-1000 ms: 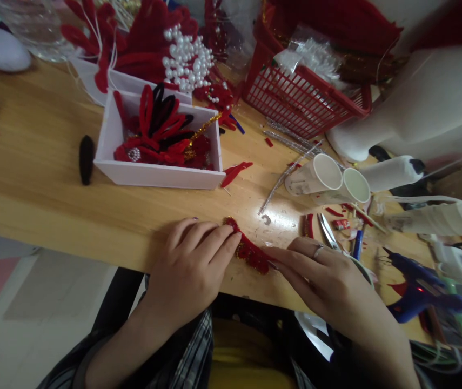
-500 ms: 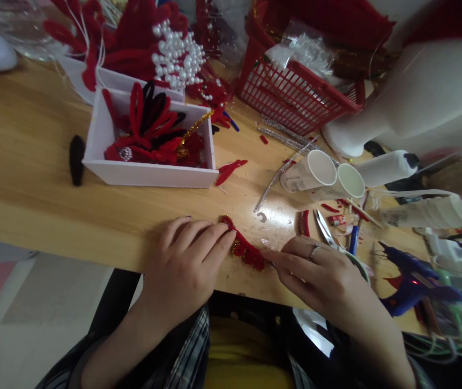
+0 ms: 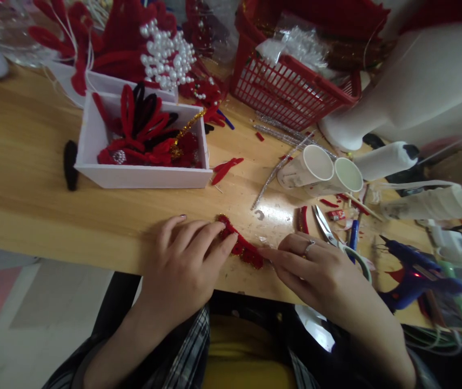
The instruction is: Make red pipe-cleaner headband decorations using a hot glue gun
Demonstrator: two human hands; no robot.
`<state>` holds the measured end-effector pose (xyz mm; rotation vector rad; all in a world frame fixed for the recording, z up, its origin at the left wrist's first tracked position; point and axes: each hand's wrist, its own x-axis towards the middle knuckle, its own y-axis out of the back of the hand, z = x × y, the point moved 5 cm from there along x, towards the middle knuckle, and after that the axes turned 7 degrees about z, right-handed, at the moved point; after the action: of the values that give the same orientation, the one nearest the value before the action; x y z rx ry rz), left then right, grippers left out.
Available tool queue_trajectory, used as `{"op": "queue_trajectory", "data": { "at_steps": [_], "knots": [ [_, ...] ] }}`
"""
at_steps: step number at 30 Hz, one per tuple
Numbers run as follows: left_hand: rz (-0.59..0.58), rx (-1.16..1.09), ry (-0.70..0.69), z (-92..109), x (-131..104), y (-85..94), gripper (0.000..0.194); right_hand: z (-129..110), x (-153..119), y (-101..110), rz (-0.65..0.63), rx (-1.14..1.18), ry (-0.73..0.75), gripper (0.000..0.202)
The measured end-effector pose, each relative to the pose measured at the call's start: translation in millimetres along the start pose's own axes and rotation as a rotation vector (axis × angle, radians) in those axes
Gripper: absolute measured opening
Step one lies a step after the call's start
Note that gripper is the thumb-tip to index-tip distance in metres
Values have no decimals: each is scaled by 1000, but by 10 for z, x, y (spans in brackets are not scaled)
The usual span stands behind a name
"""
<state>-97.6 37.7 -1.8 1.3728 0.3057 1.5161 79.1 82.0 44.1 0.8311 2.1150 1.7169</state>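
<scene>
Left fingers (image 3: 212, 234) hold one red gold-edged strip (image 3: 250, 254), right fingers (image 3: 285, 258) pinch its other end, near one pair of scissors (image 3: 325, 226)

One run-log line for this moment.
left hand: fingers on red gold-edged trim; right hand: fingertips at trim's right end; scissors: beside right hand; blue glue gun: red light lit

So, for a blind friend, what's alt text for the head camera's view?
A left hand and a right hand touch a red, gold-edged strip on a wooden table. Scissors lie by the right hand; beyond stand a filled white box and a red basket.
</scene>
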Motion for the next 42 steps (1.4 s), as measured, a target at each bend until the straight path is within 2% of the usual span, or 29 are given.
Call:
{"op": "queue_trajectory", "data": {
  "at_steps": [9,15,24,31,36,42],
  "knots": [
    [1,12,-8,-1,1,3,32,46,-191,134,61,-30,-52,27],
    [12,4,-5,7,8,9,30,62,-144,89,20,-24,-89,36],
    [-13,9,-24,-12,-26,-3,36,68,-129,37,32,-19,-65,40],
    [46,-26,-8,129,5,9,25,83,-110,35,72,-59,-40,42],
    [191,-27,121,192,-1,-9,16,89,-105,29,70,-58,-34,43],
    [204,27,164,173,-9,-40,15,96,-129,23,49,-42,-23,46]
  ]
}}
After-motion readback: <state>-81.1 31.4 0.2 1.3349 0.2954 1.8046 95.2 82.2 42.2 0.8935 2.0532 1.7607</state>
